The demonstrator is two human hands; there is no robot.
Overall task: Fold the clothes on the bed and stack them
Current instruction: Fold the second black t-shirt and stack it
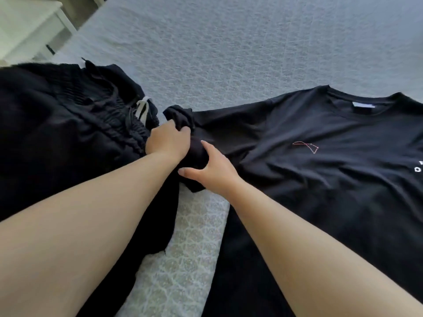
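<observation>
You are straightening the bunched sleeve (183,120) of the black T-shirt (320,156). Your left hand (168,140) grips it; your right hand (212,172) holds the cloth just below. Next, pull it flat on the bed (229,53).

A pale quilted bedspread (229,53) fills the view; white furniture (27,26) stands top left.

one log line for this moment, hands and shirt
left hand: grips t-shirt sleeve | right hand: holds same sleeve lower | black t-shirt: flat on bed, unfolded

2 hands (168,139) (211,168) gripping, arms outstretched
</observation>
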